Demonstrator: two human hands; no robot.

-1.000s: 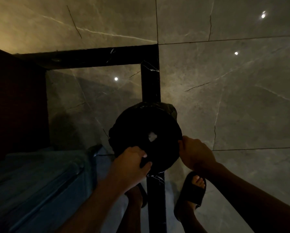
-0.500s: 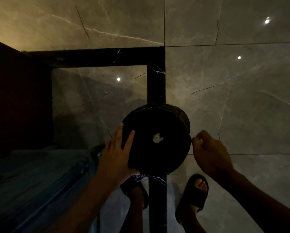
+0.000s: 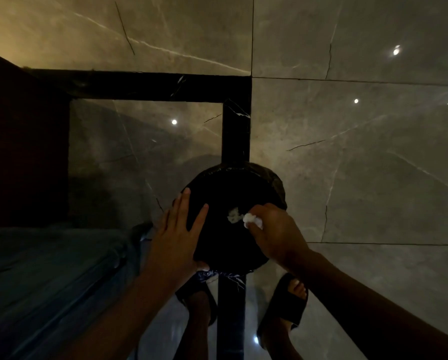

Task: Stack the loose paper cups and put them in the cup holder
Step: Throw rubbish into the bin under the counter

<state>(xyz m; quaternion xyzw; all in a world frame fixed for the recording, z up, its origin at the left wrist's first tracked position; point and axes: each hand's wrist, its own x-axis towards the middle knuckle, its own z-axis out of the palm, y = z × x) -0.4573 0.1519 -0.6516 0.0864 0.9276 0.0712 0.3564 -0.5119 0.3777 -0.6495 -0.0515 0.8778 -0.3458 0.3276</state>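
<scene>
No paper cups or cup holder could be made out; the scene was v. dark. At centre stood a round black bin point(image 3: 230, 245) lined w/ a dark plastic bag, its inside nearly pure black, so depth and contents were mostly unreadable. One pale crumpled scrap point(image 3: 232, 215) showed inside the bin, near its middle; what it was couldn't be told.

The left hand point(image 3: 177, 235) lay flat and open, fingers spread, on the bin's left rim. The right hand point(image 3: 272, 229) was over the bin's right side, closed round a small white wad point(image 3: 252, 221), prob. tissue or paper, most of it hidden by the fingers.

Below the bin, two feet in dark slides point(image 3: 286, 307) stood on the floor point(image 3: 360, 165), the left one largely covered by the bin and forearm. A black marble strip point(image 3: 236, 131) ran from behind the bin upward, then turned left. Left of the bin sat a bluish object point(image 3: 48, 281), cut off by the frame edge and too dim to identify. Beyond it, a dark reddish mass point(image 3: 22, 152), also unclear.
</scene>
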